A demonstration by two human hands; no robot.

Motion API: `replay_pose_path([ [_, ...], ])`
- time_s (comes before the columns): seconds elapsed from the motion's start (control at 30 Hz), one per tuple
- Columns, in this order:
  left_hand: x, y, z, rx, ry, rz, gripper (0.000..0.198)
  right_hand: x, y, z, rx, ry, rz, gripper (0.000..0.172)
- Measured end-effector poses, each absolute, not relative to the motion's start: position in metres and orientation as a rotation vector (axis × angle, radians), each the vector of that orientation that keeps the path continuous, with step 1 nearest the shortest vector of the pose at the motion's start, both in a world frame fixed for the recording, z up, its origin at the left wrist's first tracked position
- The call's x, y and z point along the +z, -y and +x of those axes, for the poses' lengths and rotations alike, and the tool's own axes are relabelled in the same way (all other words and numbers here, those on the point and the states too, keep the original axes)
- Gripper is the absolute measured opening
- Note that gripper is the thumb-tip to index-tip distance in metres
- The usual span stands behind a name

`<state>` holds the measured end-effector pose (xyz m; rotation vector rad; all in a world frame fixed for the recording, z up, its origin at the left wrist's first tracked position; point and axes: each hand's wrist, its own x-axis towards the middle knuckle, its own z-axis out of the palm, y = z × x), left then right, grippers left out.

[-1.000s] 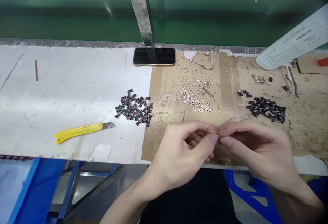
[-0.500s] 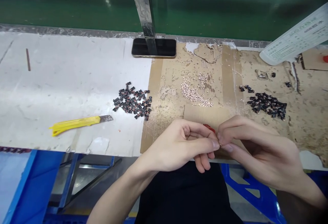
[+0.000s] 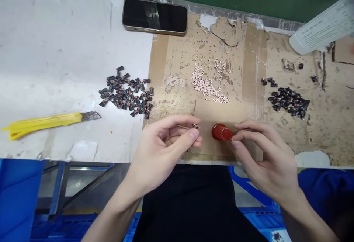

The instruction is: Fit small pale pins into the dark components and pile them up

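Note:
My left hand [image 3: 171,144] pinches a small black piece [image 3: 195,126] with a pale end between thumb and forefinger. To its right, a small red cup-shaped object [image 3: 221,132] stands on a cardboard sheet. My right hand [image 3: 265,153] is beside this red object, thumb and forefinger closed on a tiny pale bit [image 3: 232,139], too small to name. Beyond my hands, many tiny copper-coloured pieces [image 3: 206,83] lie scattered. A heap of small black pieces with copper-coloured parts [image 3: 127,94] is on the left, and another black heap [image 3: 289,102] is on the right.
A yellow utility knife [image 3: 47,124] lies at the left, its blade out. By the metal post at the back is a phone [image 3: 155,16]. A white bottle-like container [image 3: 323,28] leans in at the far right. Worn cardboard [image 3: 177,57] covers part of the table.
My hands have moved apart, uncovering the red object between them. The left went left with the black piece; the fingertips no longer meet. The view has shifted down and closer to the table.

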<state>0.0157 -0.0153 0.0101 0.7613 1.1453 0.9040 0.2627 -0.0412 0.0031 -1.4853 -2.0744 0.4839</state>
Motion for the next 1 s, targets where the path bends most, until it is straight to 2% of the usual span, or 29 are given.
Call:
replay_pose_path([
  [0.3,0.012,0.016,0.016,0.924,-1.201,0.828,0.011,0.005,0.041,0.260,0.419,2.155,-1.431,0.024],
  [0.63,0.017,0.020,0.053,0.857,-0.961,0.700,0.008,0.025,0.043,0.249,1.150,1.453,-1.359,0.017],
  [1.0,0.024,0.020,0.056,0.823,-0.910,0.564,0.007,0.028,0.043,0.245,1.191,1.435,-1.338,0.013],
])
